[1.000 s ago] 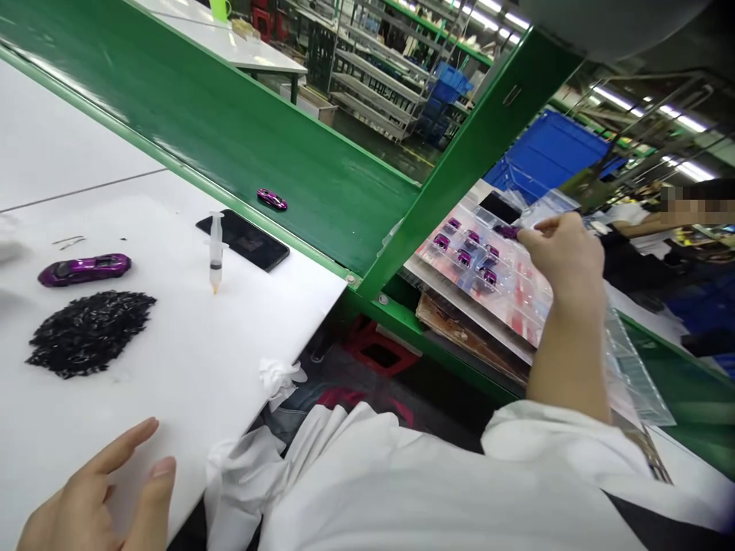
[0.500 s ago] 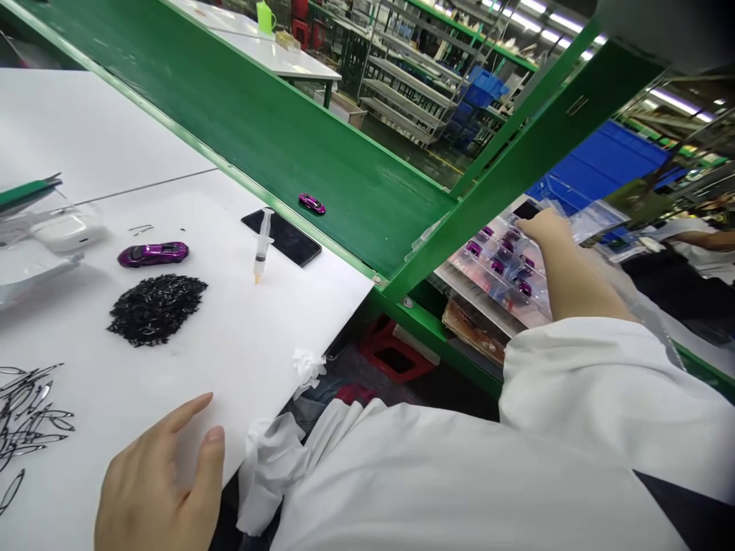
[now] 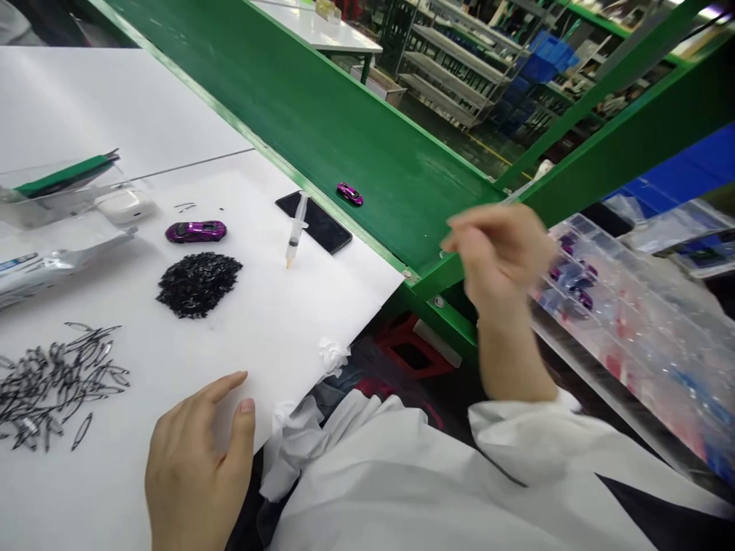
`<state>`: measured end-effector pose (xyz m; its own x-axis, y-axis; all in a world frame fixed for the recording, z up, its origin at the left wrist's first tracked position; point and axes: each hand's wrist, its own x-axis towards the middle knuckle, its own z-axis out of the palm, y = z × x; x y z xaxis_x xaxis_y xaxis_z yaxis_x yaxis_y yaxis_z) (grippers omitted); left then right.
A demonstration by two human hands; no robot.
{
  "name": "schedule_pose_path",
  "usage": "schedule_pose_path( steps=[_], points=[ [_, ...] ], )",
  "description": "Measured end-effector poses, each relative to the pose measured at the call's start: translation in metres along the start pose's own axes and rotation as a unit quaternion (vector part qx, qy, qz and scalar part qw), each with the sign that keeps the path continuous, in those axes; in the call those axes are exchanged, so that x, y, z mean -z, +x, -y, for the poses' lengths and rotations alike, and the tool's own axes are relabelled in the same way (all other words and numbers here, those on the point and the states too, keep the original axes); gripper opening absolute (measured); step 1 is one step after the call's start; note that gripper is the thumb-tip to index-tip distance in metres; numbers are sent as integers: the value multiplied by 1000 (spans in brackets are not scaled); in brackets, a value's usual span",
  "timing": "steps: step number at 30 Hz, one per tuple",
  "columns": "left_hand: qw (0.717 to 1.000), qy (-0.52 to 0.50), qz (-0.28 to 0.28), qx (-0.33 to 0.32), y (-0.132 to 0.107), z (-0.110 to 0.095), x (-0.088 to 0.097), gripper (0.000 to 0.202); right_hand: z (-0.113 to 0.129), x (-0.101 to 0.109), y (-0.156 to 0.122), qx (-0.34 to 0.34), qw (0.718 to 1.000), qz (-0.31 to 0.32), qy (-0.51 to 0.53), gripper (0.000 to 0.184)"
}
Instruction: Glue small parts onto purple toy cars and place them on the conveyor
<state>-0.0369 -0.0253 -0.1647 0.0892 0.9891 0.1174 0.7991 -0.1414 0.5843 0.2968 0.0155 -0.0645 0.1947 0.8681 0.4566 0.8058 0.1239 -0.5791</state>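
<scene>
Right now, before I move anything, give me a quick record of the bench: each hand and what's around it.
left hand: open, empty, at the edge of the white board
right hand: raised and blurred, nearest the clear tray; cannot tell if it holds anything
tray contents: purple cars in compartments
on board: purple car, syringe, black pile, loose slivers, phone
green belt: one small purple car

Left hand (image 3: 192, 467) open low, right hand (image 3: 497, 256) raised, blurred.
</scene>
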Motion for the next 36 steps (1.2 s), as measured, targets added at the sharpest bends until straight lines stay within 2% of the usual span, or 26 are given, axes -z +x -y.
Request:
schedule_pose_path(
  steps=[1, 2, 3, 5, 7, 10, 12, 14, 16, 18, 19, 20, 21, 22, 23, 24, 25, 26, 27, 29, 31, 32, 33, 34, 35, 36],
  points=[
    [1000, -14, -26, 10, -1, -3, -1, 18, 4, -31, 21, 26, 1000, -8, -13, 18],
    [998, -29, -50, 23, -3, -5, -2, 17, 4, -60, 46, 7, 999, 5, -53, 22],
    [996, -43, -68, 39, -4, -8, -2, 16, 0, -88, 73, -20, 992, 53, -111, 25],
    [992, -63, -82, 75, -5, -11, -3, 16, -16, -135, 121, -101, 958, 127, -237, 35],
    [988, -79, -88, 100, -6, -13, -2, 17, -35, -168, 153, -138, 946, 154, -251, 38],
    [985, -99, -99, 103, -5, -13, -1, 17, -57, -192, 170, -180, 935, 173, -251, 32],
    [985, -105, -103, 89, -5, -11, -2, 17, -62, -190, 171, -189, 938, 161, -242, 27],
    [987, -103, -103, 70, -5, -10, -2, 17, -58, -178, 167, -183, 949, 127, -223, 27],
    [989, -99, -99, 49, -5, -9, -2, 17, -46, -158, 157, -162, 965, 63, -196, 33],
    [991, -96, -92, 34, -5, -8, -1, 17, -26, -136, 135, -129, 980, -24, -146, 38],
    [991, -96, -88, 30, -5, -8, -1, 17, -14, -127, 118, -101, 990, -99, -19, 35],
    [991, -99, -83, 30, -6, -8, 0, 17, -1, -119, 98, -68, 986, -88, 121, 32],
    [991, -104, -79, 34, -6, -8, 1, 17, 14, -115, 76, -34, 969, -51, 240, 25],
    [990, -112, -77, 40, -6, -8, 1, 17, 28, -113, 53, -8, 948, 12, 317, 18],
    [988, -123, -76, 47, -6, -8, 1, 18, 42, -114, 31, 0, 932, 89, 351, 13],
    [986, -136, -74, 55, -7, -7, 2, 19, 56, -118, 10, -14, 914, 217, 344, 12],
    [984, -152, -74, 61, -7, -7, 2, 20, 68, -124, -8, -8, 889, 319, 328, 13],
    [980, -169, -75, 67, -8, -6, 2, 21, 78, -131, -23, -3, 880, 379, 286, 15],
    [977, -187, -76, 71, -8, -5, 2, 22, 85, -139, -34, 5, 879, 420, 225, 19],
    [973, -207, -73, 77, -9, -5, 4, 23, 92, -150, -44, 24, 897, 431, 90, 28],
    [978, -187, -56, 68, -8, -6, 7, 24, 88, -154, -40, 28, 909, 415, 3, 34],
    [985, -160, -40, 55, -8, -7, 8, 25, 82, -153, -34, 28, 920, 391, 7, 36],
    [991, -125, -23, 37, -7, -9, 10, 29, 75, -152, -26, 27, 941, 334, 44, 34],
    [996, -89, -5, 15, -6, -10, 11, 34, 67, -150, -16, 27, 964, 246, 100, 29],
    [998, -57, 10, -9, -4, -11, 12, 39, 59, -149, -6, 25, 976, 141, 164, 22],
    [999, -32, 23, -30, -2, -12, 13, 42, 52, -148, 4, 10, 973, 43, 225, 21]
  ],
)
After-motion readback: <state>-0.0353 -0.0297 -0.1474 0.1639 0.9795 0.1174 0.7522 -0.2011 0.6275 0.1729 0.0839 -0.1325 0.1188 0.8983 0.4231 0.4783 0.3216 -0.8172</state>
